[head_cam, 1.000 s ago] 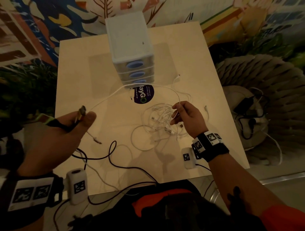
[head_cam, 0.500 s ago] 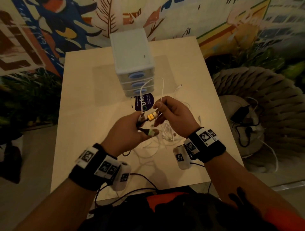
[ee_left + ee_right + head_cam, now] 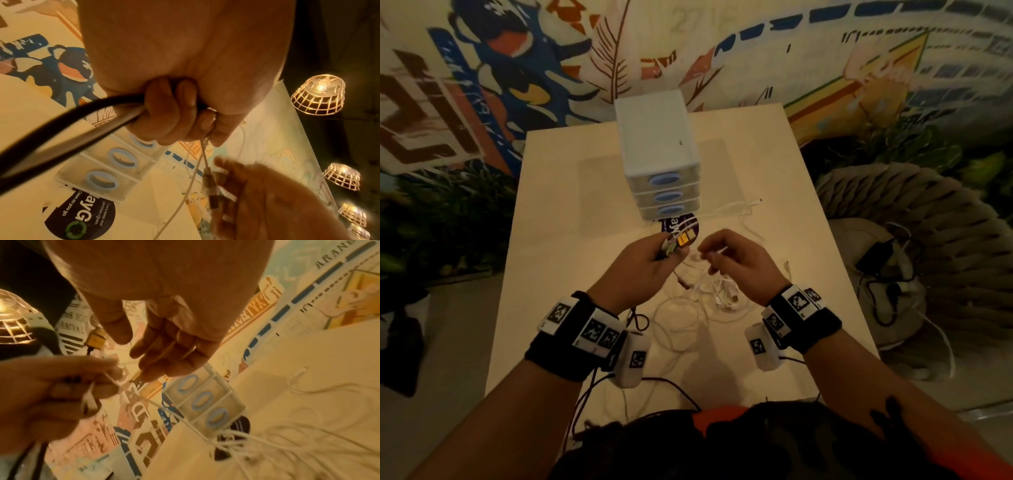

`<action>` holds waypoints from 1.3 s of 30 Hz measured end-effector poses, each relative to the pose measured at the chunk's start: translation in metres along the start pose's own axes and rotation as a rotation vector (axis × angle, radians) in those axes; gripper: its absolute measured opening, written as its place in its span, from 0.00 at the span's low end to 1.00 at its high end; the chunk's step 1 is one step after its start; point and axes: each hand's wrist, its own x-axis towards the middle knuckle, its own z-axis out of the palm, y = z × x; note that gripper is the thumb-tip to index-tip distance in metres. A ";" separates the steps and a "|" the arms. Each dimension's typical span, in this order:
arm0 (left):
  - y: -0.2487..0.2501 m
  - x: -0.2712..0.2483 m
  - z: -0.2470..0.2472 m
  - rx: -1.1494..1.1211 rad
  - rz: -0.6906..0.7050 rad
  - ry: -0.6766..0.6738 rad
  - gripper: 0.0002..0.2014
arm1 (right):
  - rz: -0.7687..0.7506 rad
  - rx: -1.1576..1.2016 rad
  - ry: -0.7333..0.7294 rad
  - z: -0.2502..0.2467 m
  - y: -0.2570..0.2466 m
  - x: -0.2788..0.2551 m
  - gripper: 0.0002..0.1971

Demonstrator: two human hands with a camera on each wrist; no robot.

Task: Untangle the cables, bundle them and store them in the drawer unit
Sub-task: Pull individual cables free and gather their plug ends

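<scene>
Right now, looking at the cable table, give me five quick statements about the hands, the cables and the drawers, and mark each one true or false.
1. The left hand grips a black cable along with several connector ends. True.
2. All three drawers of the drawer unit are pulled open. False: all three are closed.
3. A tangle of white cables lies on the table below the hands. True.
4. The right hand rests flat on the table. False: it is raised over the tangle, with a thin white cable at its fingers.
5. The drawer unit stands at the table's near edge, beside the wrists. False: it stands farther back, beyond both hands.
</scene>
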 end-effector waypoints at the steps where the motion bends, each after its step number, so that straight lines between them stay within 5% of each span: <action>1: 0.003 -0.002 -0.004 -0.080 -0.022 0.016 0.10 | 0.036 -0.084 -0.053 0.002 0.009 0.000 0.10; 4: 0.013 -0.005 -0.012 -0.272 -0.114 0.031 0.08 | 0.100 -0.313 -0.189 0.015 0.036 0.004 0.18; 8: 0.018 -0.009 -0.020 -0.382 -0.157 0.068 0.20 | 0.173 -0.526 -0.224 0.028 0.074 0.013 0.12; 11: 0.016 -0.010 -0.028 -0.454 -0.129 0.114 0.17 | 0.220 -0.597 -0.219 0.028 0.085 0.020 0.10; 15: 0.012 -0.011 -0.036 -0.493 -0.127 0.199 0.16 | 0.304 -0.598 -0.245 0.021 0.085 0.028 0.11; 24: 0.015 -0.015 -0.058 -0.637 -0.186 0.372 0.14 | 0.304 -0.444 -0.045 0.001 0.093 0.035 0.13; 32: 0.008 -0.014 -0.068 -0.619 -0.210 0.373 0.17 | 0.344 -0.448 0.001 -0.005 0.098 0.037 0.07; 39: -0.002 -0.010 -0.075 -0.623 -0.247 0.359 0.18 | 0.350 -0.599 0.002 -0.006 0.101 0.036 0.12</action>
